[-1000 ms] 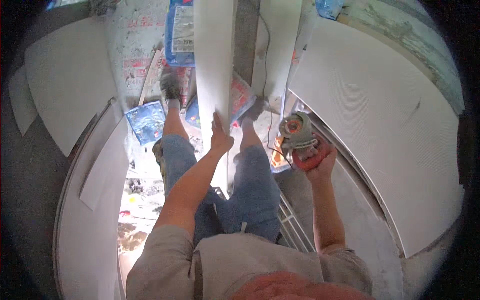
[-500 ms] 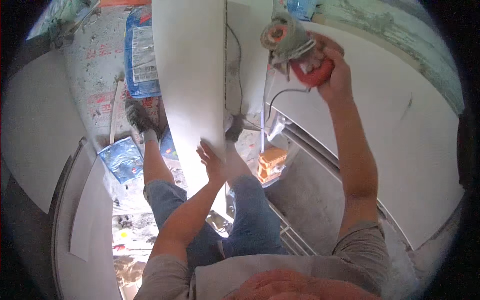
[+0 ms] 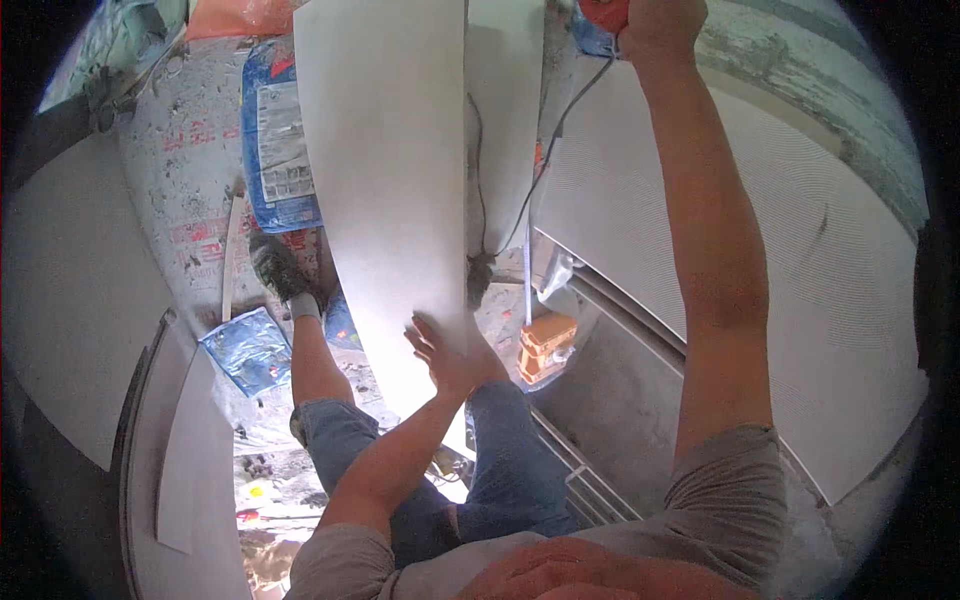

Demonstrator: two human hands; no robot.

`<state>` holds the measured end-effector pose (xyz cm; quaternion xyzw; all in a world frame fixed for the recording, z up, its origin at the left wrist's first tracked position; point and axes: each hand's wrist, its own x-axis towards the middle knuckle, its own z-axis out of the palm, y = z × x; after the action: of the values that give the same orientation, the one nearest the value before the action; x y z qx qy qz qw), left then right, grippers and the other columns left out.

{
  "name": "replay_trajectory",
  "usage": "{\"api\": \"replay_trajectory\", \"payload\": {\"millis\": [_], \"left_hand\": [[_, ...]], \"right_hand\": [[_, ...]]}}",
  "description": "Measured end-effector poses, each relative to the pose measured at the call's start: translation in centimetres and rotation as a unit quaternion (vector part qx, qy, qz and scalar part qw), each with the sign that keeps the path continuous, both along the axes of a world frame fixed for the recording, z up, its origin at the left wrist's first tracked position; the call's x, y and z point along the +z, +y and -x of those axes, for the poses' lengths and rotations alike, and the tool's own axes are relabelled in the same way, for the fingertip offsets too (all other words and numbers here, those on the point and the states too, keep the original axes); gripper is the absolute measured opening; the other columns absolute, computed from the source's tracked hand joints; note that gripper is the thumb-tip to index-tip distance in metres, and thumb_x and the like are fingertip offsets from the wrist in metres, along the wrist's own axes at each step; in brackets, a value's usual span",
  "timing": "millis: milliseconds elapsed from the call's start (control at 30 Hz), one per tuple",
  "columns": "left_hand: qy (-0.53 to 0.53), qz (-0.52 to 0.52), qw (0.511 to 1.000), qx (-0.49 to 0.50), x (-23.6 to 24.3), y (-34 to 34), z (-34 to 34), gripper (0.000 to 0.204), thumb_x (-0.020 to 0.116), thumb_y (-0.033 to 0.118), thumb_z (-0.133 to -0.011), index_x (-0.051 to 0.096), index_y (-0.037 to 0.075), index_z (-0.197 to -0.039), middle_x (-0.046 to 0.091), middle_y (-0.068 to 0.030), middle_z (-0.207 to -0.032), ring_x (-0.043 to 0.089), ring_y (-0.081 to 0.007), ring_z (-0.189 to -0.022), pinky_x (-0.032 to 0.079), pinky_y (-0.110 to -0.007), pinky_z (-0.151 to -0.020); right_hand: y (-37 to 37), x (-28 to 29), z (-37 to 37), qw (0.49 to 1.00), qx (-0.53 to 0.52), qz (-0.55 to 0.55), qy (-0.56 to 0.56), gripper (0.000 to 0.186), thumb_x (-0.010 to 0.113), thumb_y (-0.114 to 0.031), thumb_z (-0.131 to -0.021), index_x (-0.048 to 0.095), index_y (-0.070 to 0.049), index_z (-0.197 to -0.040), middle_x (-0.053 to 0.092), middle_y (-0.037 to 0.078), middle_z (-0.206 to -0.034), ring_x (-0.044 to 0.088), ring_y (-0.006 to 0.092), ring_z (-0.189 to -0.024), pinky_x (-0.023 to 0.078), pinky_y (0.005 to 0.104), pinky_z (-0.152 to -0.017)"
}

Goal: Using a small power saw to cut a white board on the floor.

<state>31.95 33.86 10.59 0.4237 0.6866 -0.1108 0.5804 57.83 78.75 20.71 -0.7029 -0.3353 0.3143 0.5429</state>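
A long pale panel [image 3: 395, 150] stretches from near my legs to the top of the picture. My left hand [image 3: 445, 362] lies on its near end, fingers spread, gripping nothing. Far ahead at the upper edge, my right hand [image 3: 660, 30] is wrapped around a red-bodied angle grinder [image 3: 604, 12]. Only a bit of the grinder's red body shows; its disc is out of the picture. A dark cord [image 3: 545, 165] hangs from it and runs down beside the panel's right edge to my right shoe [image 3: 480, 275].
A second pale panel [image 3: 507, 120] lies alongside. Big pale sheets [image 3: 800, 300] rest at right. A blue bag [image 3: 285, 140], a blue packet [image 3: 250, 350] and a thin strip [image 3: 233, 260] lie at left. An orange box [image 3: 545, 345] sits right of my leg.
My right hand has carried the angle grinder forward and up, mostly out of the picture. The cord now stretches longer. My left hand stays spread on the panel.
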Motion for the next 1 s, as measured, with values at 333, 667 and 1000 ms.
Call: {"api": "replay_trajectory", "payload": {"millis": [333, 667, 1000], "left_hand": [[-0.004, -0.035, 0.999, -0.025, -1.8, -2.3, 0.0, 0.106, 0.065, 0.040, -0.085, -0.005, 0.001, -0.155, 0.005, -0.0329, -0.156, 0.008, -0.0521, -0.145, 0.034, -0.055, -0.112], [0.008, -0.061, 0.998, -0.011, -2.0, -2.4, -0.4, 0.103, 0.064, 0.041, -0.086, 0.000, 0.002, -0.155, 0.009, -0.0327, -0.155, 0.014, -0.0523, -0.144, 0.038, -0.055, -0.110], [0.019, -0.024, 1.000, 0.004, -1.2, -1.3, -0.3, 0.105, 0.066, 0.043, -0.084, 0.000, 0.003, -0.156, 0.010, -0.0320, -0.155, 0.014, -0.0531, -0.143, 0.038, -0.054, -0.110]], "right_hand": [[1.5, -1.0, 0.0, 0.998, 0.018, -0.023, 0.050, 0.028, 0.051, -0.004, -0.089, 0.065, -0.005, -0.114, 0.054, -0.001, -0.072, 0.049, 0.0072, -0.052, 0.042, 0.0239, -0.046], [2.5, -0.8, 1.8, 0.999, 0.037, -0.036, 0.004, 0.025, 0.054, -0.005, -0.090, 0.067, -0.005, -0.111, 0.058, -0.001, -0.077, 0.047, 0.0060, -0.050, 0.041, 0.0220, -0.045], [3.1, -1.7, 1.8, 0.998, 0.053, -0.038, -0.005, 0.027, 0.051, -0.003, -0.089, 0.065, -0.004, -0.112, 0.060, 0.002, -0.089, 0.047, 0.0063, -0.049, 0.040, 0.0211, -0.044]]}}
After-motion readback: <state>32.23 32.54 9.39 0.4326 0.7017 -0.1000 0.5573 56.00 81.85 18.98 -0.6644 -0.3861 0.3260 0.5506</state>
